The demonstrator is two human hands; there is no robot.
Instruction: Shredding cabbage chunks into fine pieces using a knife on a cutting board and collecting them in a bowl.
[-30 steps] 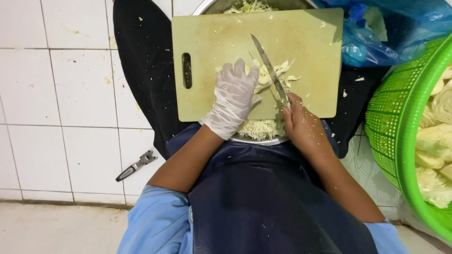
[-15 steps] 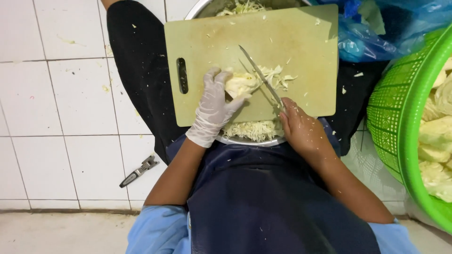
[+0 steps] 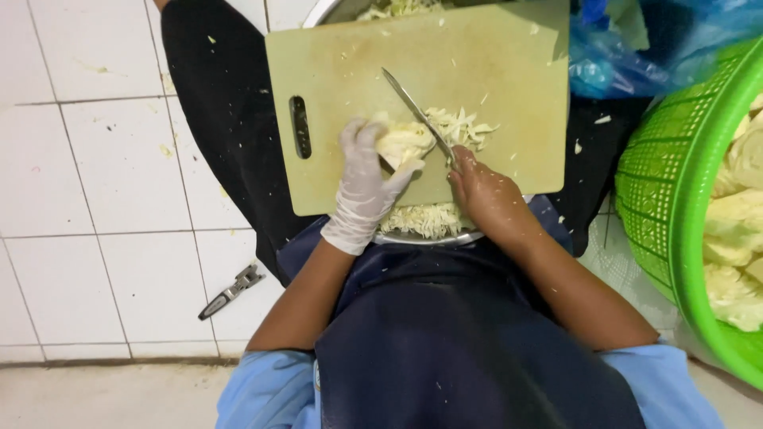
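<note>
Slicing cabbage on a pale green cutting board, the board lying across a metal bowl whose rim is showing at the near edge and again at the far edge. Pressing down with the gloved left hand — white glove, fingers curled over a cabbage chunk, grip clenched on it and pinning it to the board. Holding a knife in the bare right hand, grip closed around the handle, blade slanting up and to the left with its edge touching the right side of the chunk. Piling up just beside the blade on the right, a small heap of cabbage shreds; more shredded cabbage lying in the bowl below the board's near edge, between the two wrists. Sitting with the bowl against a dark blue apron, light blue sleeves showing at the bottom. Standing to the right, a bright green plastic basket holding pale cabbage pieces, well apart from the board. Lying beyond it at the top right, a blue plastic bag. Resting on the white tiled floor to the left — a small dark-handled tool, kind impossible to tell, well apart from both hands.
</note>
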